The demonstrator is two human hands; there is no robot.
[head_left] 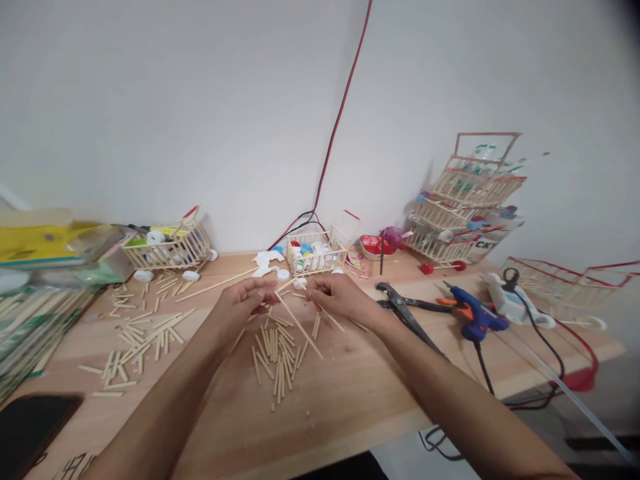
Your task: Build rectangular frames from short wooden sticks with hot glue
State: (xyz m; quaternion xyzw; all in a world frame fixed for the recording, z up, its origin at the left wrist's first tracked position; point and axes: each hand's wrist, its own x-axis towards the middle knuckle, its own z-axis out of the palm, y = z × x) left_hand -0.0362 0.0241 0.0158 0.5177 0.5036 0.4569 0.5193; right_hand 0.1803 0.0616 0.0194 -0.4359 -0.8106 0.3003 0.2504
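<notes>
Thin wooden sticks (pixel 300 324), which look joined into an angled frame, are held between my two hands above the table. My left hand (pixel 246 297) pinches their left corner with its fingertips. On the other side, my right hand (pixel 336 297) has its thumb and fingers closed on the right end. Two long sticks slant down toward me from the grip; I cannot make out how they are fixed. Just below lies a loose pile of short cut sticks (pixel 279 360). Right behind my hands stands a small stick-built cart (pixel 317 257) with bottle caps inside and white wheels.
More cut sticks (pixel 143 340) are scattered at left, near packed sticks (pixel 40 327) and a dark phone (pixel 37 427). Another cart (pixel 167 247) stands behind them. At right are pliers (pixel 407 310), a blue glue gun (pixel 477 313), a power strip (pixel 517 303) and stacked carts (pixel 455 210).
</notes>
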